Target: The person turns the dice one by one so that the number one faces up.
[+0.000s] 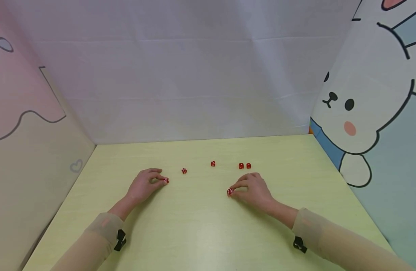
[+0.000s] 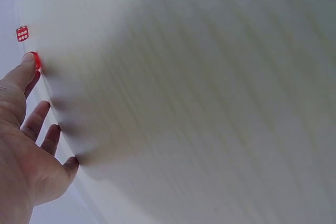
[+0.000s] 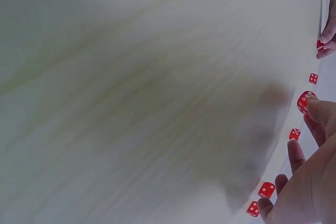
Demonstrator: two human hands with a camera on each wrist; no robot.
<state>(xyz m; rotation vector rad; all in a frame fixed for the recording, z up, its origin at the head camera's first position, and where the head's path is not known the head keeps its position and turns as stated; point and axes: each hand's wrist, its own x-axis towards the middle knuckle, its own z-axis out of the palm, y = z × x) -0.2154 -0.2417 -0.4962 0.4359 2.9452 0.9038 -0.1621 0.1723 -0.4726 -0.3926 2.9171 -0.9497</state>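
Note:
On the left of the table, my left hand pinches a red die with white pips between thumb and forefinger. That die is partly covered by the thumb in the left wrist view; the other fingers are spread. My right hand holds another red die by thumb and fingertip, nearer the table's front. A single die lies just right of the left hand. Farther back, another die lies between the hands. Two dice side by side, a left one and a right one, lie beyond the right hand.
The pale wooden table ends at a white cloth backdrop. A pink and cream panel borders the left side. On the right stands a panel with a cartoon rabbit.

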